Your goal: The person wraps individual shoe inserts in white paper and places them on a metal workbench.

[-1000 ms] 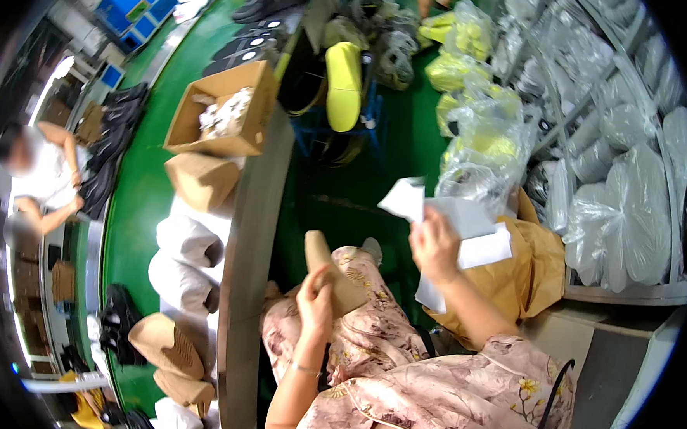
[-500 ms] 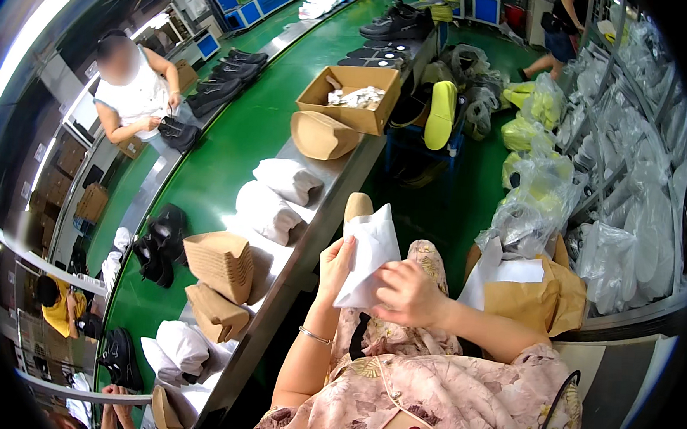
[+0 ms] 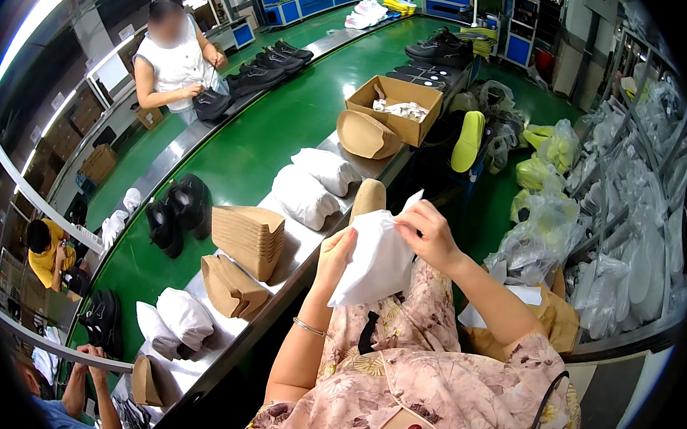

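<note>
Over my lap, my left hand (image 3: pixel 335 262) grips a white sheet of thin paper (image 3: pixel 376 259). A rounded brown tip (image 3: pixel 370 194), which looks like a moulded cardboard shoe insert, pokes up behind the paper above that hand; its lower part is hidden. My right hand (image 3: pixel 429 233) pinches the paper's upper right corner between thumb and fingers. Left of my hands, the bench edge bears white paper-wrapped bundles (image 3: pixel 305 197), a stack of brown moulded inserts (image 3: pixel 247 239), and more white bundles (image 3: pixel 185 317).
A cardboard box (image 3: pixel 395 112) of small white pieces stands farther along the bench. Black shoes (image 3: pixel 179 214) rest on the green conveyor (image 3: pixel 230 162). A co-worker (image 3: pixel 169 62) handles a black shoe across it. Brown wrapping paper (image 3: pixel 555 319) and plastic-bagged items (image 3: pixel 638 230) are at right.
My right hand has risen from the paper's lower right side to its upper corner, lifting it. My left hand keeps its hold. The view has shifted, so the bench sits farther right.
</note>
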`<state>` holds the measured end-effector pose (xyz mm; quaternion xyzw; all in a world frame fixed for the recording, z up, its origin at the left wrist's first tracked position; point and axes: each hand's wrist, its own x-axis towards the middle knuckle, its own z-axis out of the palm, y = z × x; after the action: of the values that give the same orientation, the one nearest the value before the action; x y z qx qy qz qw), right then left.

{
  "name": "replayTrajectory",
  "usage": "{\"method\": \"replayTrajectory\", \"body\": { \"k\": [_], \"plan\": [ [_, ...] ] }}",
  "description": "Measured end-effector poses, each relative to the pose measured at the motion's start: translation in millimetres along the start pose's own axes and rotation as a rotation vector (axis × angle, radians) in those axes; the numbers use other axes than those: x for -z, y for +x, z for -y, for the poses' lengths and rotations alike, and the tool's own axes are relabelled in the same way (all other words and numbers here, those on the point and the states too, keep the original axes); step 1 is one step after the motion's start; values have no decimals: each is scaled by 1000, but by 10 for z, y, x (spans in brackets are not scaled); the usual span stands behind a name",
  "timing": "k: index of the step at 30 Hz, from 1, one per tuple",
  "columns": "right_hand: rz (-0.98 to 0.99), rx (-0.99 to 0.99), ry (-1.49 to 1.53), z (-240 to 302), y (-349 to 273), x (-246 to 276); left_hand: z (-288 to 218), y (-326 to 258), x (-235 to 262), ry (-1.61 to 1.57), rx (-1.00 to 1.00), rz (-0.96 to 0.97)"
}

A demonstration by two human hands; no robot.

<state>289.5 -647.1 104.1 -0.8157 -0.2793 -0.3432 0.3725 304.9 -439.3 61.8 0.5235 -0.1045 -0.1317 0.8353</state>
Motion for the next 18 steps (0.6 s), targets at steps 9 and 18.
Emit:
{"method": "replayTrajectory", "body": {
  "k": [9, 18],
  "plan": [
    [499, 114, -105, 618, -442, 752, -41, 343, 334, -127, -140, -86],
    [324, -279, -114, -13, 327, 376, -68, 409, -158, -123, 113, 24]
  ]
}}
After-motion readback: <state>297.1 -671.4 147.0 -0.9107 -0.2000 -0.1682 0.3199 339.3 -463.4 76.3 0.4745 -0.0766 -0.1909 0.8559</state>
